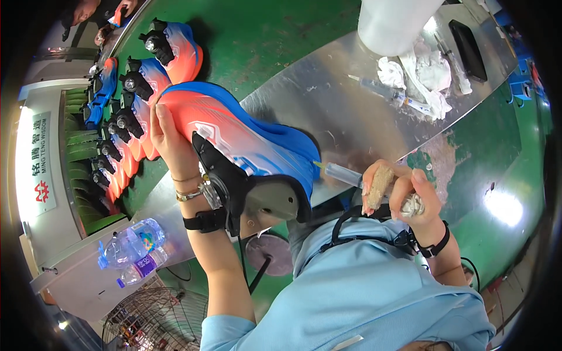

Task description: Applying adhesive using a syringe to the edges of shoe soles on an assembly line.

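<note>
My left hand (167, 131) grips an orange, white and blue shoe (234, 131) at its orange toe end, fingers partly hidden behind it. The shoe lies tilted on its side, its blue sole edge facing up and right, its black collar and grey part near my left wrist. In my right hand (410, 196) is a clear syringe (344, 174) with a yellowish tip that reaches the blue edge of the shoe; I cannot tell if it touches. A beige covering wraps one right finger, and a crumpled white wad (413, 205) sits in that hand.
Several similar shoes (184, 55) stand in a row at the left. On the metal strip (293, 93) are another syringe (374, 88), crumpled tissues (430, 70), a white container (395, 26) and a black phone (468, 50). Bottles (132, 243) lie at lower left, above a fan (155, 322).
</note>
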The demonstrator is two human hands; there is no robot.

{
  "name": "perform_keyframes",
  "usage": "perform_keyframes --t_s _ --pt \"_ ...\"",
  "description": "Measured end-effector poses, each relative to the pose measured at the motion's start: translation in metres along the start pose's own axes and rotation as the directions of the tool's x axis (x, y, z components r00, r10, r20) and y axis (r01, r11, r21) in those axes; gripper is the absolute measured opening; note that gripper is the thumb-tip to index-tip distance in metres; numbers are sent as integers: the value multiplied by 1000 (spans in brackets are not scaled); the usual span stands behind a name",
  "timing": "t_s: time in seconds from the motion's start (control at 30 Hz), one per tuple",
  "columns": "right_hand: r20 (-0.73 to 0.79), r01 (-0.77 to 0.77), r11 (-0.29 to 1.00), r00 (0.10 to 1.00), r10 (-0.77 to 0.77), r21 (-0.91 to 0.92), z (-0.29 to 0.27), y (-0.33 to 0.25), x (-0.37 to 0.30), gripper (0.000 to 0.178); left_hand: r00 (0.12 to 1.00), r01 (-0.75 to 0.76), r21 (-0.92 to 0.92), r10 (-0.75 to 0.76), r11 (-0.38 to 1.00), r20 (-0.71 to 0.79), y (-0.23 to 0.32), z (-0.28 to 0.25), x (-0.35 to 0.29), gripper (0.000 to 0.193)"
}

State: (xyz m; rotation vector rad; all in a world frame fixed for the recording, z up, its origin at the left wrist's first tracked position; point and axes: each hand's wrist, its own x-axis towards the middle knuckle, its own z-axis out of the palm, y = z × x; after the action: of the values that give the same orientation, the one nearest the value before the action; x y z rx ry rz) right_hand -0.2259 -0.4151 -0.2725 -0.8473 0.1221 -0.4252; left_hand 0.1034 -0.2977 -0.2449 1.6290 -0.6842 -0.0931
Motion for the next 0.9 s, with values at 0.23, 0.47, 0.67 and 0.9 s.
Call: perform_keyframes --t_s 0.23,0.47,0.67,0.9 --pt "-16 69 997 997 -69 -17 8 11 6 63 975 115 91 -95 989 -203 -34 -26 -14 28" --pt "-46 104 986 993 -111 -132 23 28 21 61 830 467 -102 -476 878 -292 -40 -80 -83 31" --pt "-33 82 991 996 -86 -106 28 31 24 60 722 650 -84 -649 755 -241 9 -109 -187 29" --pt "-77 -33 998 997 29 -49 32 35 15 62 533 839 -322 -784 439 318 36 -62 -247 41"
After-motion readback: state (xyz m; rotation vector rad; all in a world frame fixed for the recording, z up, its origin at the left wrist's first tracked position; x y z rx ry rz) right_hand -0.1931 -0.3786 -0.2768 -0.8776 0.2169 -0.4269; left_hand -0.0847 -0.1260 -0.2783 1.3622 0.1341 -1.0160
